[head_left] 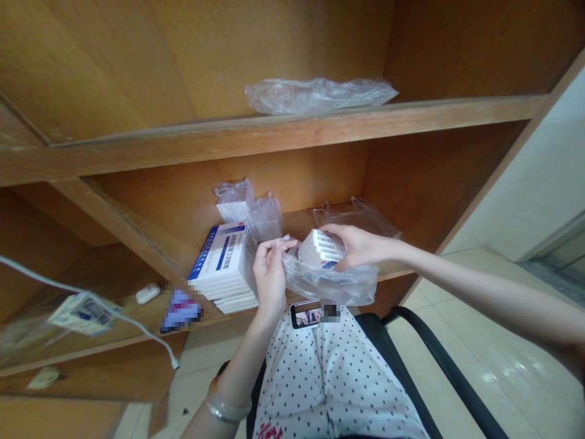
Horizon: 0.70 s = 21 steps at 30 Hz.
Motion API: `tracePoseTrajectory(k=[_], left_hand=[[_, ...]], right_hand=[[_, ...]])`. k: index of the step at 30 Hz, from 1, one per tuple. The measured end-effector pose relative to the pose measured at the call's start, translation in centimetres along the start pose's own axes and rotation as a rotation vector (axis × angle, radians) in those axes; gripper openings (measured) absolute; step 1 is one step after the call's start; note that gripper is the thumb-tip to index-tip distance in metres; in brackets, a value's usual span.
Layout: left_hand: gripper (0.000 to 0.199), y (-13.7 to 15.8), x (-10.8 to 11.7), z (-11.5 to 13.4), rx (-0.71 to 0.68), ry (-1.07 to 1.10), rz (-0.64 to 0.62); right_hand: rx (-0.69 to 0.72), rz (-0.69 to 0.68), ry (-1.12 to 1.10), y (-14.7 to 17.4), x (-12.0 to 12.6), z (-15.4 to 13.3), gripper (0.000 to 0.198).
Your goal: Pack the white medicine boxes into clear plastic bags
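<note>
My right hand [354, 244] grips a small bundle of white boxes [317, 249] with barcodes on their ends. The bundle sits in the mouth of a clear plastic bag [329, 283] at the shelf's front edge. Pinched between the fingers of my left hand [270, 268] is the left rim of that bag. Just left of this hand stands a stack of flat white-and-blue boxes [223, 262]. Behind the stack are bagged white boxes [235, 204]. The underside of the held bundle is hidden by the bag.
Another clear bag [361, 216] lies deeper on the same shelf, and a crumpled one [320, 96] rests on the shelf above. A phone [305, 315] lies on my lap. A white cable [114, 312] hangs across the left compartment. A chair armrest [439, 360] curves at right.
</note>
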State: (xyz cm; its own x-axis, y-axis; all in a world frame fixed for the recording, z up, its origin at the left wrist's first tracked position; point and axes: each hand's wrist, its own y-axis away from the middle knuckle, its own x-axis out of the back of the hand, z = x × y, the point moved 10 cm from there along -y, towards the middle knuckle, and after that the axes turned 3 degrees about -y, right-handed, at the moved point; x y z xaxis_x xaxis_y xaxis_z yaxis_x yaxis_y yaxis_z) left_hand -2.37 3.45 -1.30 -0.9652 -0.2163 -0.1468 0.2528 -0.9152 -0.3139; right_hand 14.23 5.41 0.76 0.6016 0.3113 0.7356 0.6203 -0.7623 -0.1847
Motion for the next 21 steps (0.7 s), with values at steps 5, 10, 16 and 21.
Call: tracePoseTrajectory(k=[5, 10, 16, 21], left_hand=[[0.012, 0.2, -1.4, 1.0, -0.041, 0.039, -0.115], [0.012, 0.7, -2.2, 1.3, -0.030, 0.067, -0.189], [0.013, 0.6, -1.9, 0.5, -0.037, 0.032, -0.189], [0.015, 0.3, -0.8, -0.5, -0.019, 0.046, -0.151]], right_hand=[[0.037, -0.103, 0.207, -0.6, -1.2, -1.5, 0.076], [0.015, -0.205, 0.156, -1.8, -2.3, -0.9, 0.076], [-0.002, -0.201, 0.095, -3.5, -2.9, 0.4, 0.080], [-0.016, -0.198, 0.103, -3.0, -2.0, 1.4, 0.088]])
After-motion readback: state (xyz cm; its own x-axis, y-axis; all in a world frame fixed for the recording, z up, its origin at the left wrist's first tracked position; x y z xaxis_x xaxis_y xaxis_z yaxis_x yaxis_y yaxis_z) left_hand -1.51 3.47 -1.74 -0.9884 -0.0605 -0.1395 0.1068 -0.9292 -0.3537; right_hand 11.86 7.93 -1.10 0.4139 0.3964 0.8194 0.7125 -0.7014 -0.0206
